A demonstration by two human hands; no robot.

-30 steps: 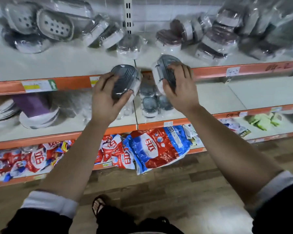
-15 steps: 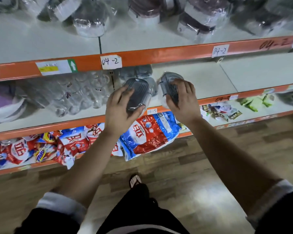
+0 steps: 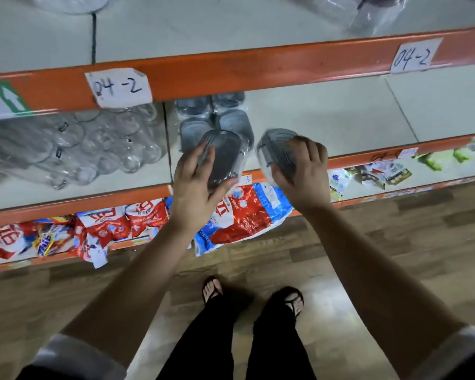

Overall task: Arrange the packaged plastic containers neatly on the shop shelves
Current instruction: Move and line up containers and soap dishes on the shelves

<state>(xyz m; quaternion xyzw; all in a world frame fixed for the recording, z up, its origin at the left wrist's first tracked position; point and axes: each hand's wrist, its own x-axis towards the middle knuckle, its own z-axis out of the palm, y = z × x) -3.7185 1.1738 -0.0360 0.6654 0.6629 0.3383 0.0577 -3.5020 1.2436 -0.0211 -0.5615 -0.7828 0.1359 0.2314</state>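
Two wrapped grey containers are held just above the front edge of the middle shelf [image 3: 327, 119]. The left container [image 3: 226, 157] is gripped by the left hand [image 3: 195, 187], with the thumb on one side and the fingers on the other. The right container [image 3: 274, 145] is clasped from above by the right hand [image 3: 302, 171], whose fingers are curled over the ribbed lid. Neither is set down yet.

Behind them, the stored containers [image 3: 217, 119] of the same kind are already ranged in rows at the back of that shelf. The task is therefore judged partly done. These two are left to be placed, probably in front of or beside that group, where bare shelf lies to the right. Wrapped goods on the upper shelf [image 3: 203, 26] are too blurred to be judged.

The shelves are pale boards fronted by orange rails, and a handwritten label [image 3: 118, 87] reading "04-2" is stuck to one rail. Film-wrapped glass jars [image 3: 93, 144] are kept at the left of the middle shelf. Red and blue bags [image 3: 244, 215] are piled on the lowest shelf, one hanging over its edge. A wood-patterned floor [image 3: 395, 242] is seen below.
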